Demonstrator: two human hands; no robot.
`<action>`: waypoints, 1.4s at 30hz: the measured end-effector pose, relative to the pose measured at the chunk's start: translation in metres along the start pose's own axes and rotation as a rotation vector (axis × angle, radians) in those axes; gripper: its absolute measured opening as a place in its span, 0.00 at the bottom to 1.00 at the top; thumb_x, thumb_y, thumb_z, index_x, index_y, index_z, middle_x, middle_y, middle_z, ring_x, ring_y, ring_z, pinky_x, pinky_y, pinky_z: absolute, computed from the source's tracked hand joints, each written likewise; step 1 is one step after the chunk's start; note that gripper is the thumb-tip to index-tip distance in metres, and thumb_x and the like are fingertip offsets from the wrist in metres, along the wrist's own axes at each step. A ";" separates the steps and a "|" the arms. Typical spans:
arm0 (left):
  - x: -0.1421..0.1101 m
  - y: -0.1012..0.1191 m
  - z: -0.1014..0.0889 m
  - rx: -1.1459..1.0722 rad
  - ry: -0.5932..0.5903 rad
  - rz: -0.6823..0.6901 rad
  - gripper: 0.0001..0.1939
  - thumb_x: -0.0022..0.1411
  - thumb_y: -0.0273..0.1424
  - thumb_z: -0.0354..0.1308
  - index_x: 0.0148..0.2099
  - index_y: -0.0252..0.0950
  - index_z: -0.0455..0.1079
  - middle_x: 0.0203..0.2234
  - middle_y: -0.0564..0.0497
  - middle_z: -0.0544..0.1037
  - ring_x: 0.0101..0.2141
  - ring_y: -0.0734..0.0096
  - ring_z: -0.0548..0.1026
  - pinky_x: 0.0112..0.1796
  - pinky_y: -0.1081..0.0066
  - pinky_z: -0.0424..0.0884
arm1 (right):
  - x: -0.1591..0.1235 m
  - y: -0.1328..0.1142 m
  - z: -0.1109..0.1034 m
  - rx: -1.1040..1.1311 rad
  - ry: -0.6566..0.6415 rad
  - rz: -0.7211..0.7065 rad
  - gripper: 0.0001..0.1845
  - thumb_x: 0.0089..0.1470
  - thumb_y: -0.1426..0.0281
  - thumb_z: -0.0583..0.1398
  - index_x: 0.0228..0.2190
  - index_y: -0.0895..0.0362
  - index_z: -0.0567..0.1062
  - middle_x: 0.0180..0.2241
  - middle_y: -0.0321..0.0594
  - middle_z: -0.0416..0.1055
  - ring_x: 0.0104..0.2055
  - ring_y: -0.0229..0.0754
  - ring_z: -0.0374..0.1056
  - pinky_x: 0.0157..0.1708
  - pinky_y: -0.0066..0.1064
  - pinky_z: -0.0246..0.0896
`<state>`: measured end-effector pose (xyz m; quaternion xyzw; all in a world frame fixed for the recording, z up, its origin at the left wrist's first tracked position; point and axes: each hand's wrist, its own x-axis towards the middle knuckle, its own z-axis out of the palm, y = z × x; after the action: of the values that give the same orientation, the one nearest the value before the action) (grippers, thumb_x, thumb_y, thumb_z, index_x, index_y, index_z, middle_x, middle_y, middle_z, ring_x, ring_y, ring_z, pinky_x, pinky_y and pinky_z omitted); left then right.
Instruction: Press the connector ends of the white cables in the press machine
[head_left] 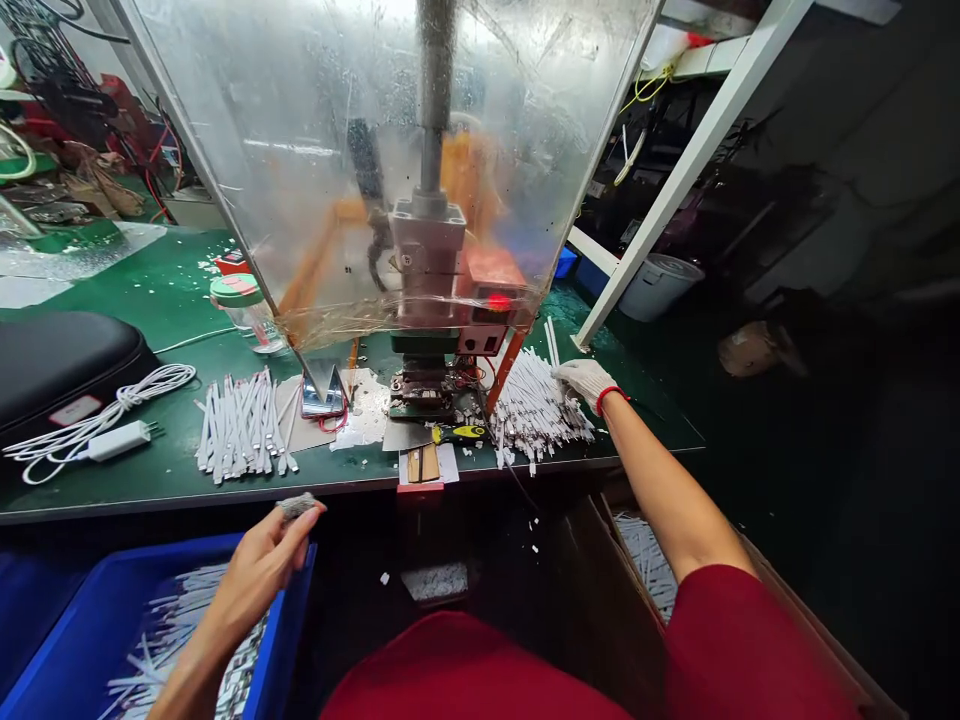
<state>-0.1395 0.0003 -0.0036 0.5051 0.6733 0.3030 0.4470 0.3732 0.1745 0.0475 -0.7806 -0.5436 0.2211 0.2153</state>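
Observation:
My left hand (266, 555), bare, hovers over the near edge of the bench above a blue bin. Its fingers are closed, and a small grey, rough-looking piece (298, 505) shows at the fingertips; I cannot make out what it is. On the bench, my right hand (589, 380) wears a white knit glove with a red cuff. It is closed at the right side of a heap of short white cables (529, 405), and two white cables (553, 343) stick up from its fingers. Between the hands stands a press (427, 250) behind a cloudy clear shield (315, 120).
More white cables (244, 425) lie bunched at the left. A yellow-black screwdriver (459, 434) and a phone (324, 393) lie near the press. There are also a lidded jar (246, 305), a coiled cord (150, 385), a blue bin (289, 620) and a cardboard box (600, 560).

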 end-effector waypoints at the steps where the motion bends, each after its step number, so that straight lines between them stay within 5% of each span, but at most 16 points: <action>1: -0.003 0.005 0.008 -0.040 -0.080 0.013 0.33 0.54 0.59 0.54 0.47 0.34 0.69 0.14 0.60 0.62 0.15 0.75 0.60 0.18 0.75 0.54 | -0.006 -0.003 -0.003 0.093 0.015 -0.010 0.15 0.52 0.60 0.58 0.31 0.61 0.75 0.23 0.41 0.72 0.23 0.36 0.66 0.24 0.25 0.60; 8: -0.025 0.056 0.083 -0.188 -0.513 0.144 0.26 0.62 0.51 0.51 0.46 0.32 0.71 0.19 0.56 0.69 0.17 0.78 0.66 0.19 0.77 0.59 | -0.102 -0.048 0.011 0.671 0.021 -0.133 0.19 0.47 0.54 0.65 0.27 0.58 0.73 0.19 0.36 0.68 0.20 0.35 0.63 0.19 0.24 0.59; 11: -0.028 0.081 0.118 -0.283 -0.552 0.195 0.26 0.61 0.49 0.54 0.49 0.32 0.69 0.23 0.53 0.73 0.20 0.76 0.70 0.22 0.76 0.65 | -0.157 -0.072 0.039 0.773 -0.175 -0.151 0.21 0.50 0.51 0.63 0.26 0.57 0.72 0.19 0.37 0.70 0.20 0.37 0.65 0.20 0.25 0.60; 15: -0.025 0.096 0.145 -0.396 -0.552 0.179 0.24 0.57 0.50 0.58 0.35 0.31 0.67 0.26 0.47 0.77 0.22 0.73 0.75 0.24 0.73 0.70 | -0.201 -0.094 0.072 0.723 -0.256 -0.122 0.22 0.49 0.52 0.64 0.23 0.58 0.71 0.19 0.37 0.70 0.19 0.35 0.65 0.20 0.24 0.61; 26: -0.024 0.074 0.125 -0.443 -0.617 0.005 0.28 0.53 0.53 0.61 0.27 0.30 0.68 0.19 0.46 0.76 0.20 0.69 0.76 0.23 0.73 0.72 | -0.213 -0.101 0.105 0.718 -0.385 -0.192 0.19 0.53 0.53 0.61 0.26 0.58 0.74 0.21 0.36 0.71 0.21 0.35 0.66 0.21 0.24 0.63; 33: -0.021 0.066 0.122 -0.475 -0.664 -0.033 0.28 0.54 0.52 0.61 0.28 0.27 0.72 0.20 0.45 0.77 0.21 0.70 0.77 0.25 0.73 0.73 | -0.213 -0.101 0.117 0.689 -0.429 -0.200 0.20 0.54 0.54 0.61 0.26 0.58 0.73 0.21 0.35 0.71 0.21 0.35 0.66 0.21 0.24 0.64; 42: -0.021 0.058 0.114 -0.575 -0.597 -0.071 0.27 0.52 0.49 0.65 0.37 0.27 0.73 0.24 0.44 0.79 0.23 0.68 0.79 0.25 0.74 0.74 | -0.194 -0.108 0.122 0.883 -0.688 -0.153 0.20 0.53 0.54 0.62 0.26 0.59 0.72 0.20 0.34 0.68 0.19 0.32 0.62 0.20 0.23 0.59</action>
<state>-0.0099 -0.0069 0.0051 0.4016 0.4190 0.3035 0.7557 0.1607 0.0373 0.0329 -0.4577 -0.4934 0.6530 0.3473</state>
